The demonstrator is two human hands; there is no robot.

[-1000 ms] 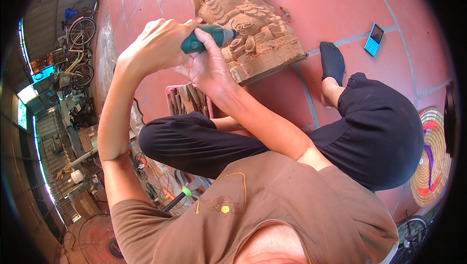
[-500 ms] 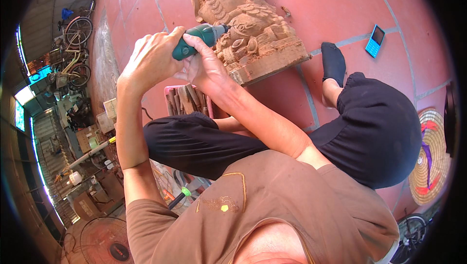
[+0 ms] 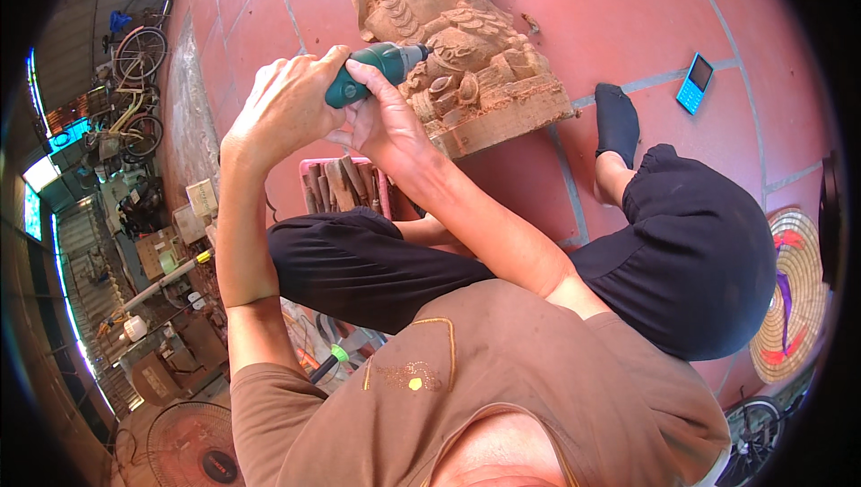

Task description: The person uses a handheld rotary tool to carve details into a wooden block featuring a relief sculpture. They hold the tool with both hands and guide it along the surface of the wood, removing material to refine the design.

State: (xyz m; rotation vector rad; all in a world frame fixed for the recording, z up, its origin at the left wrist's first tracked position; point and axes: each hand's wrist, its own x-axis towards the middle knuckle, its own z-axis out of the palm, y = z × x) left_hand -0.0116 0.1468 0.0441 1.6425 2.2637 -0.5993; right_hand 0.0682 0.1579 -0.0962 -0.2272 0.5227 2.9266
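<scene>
A green rotary tool with a grey nose is held between my two hands, its dark tip against or just above the carved wood. My left hand closes round the tool's rear end, with its fingers partly hidden behind it. Gripping from the near side, my right hand lays its thumb along the green body; its other fingers curl underneath. The brown wooden carving lies on the floor, covered with deep relief and reddish dust, its flat base toward me.
Wooden-handled tools fill a pink basket by my left leg. A blue phone lies on the red tiles beyond my right foot. At the right is a woven hat; a fan and bicycles stand left.
The view has shifted slightly. The rotary tool's tip has moved a little farther up the carving, away from its base. Both hands keep their grip.
</scene>
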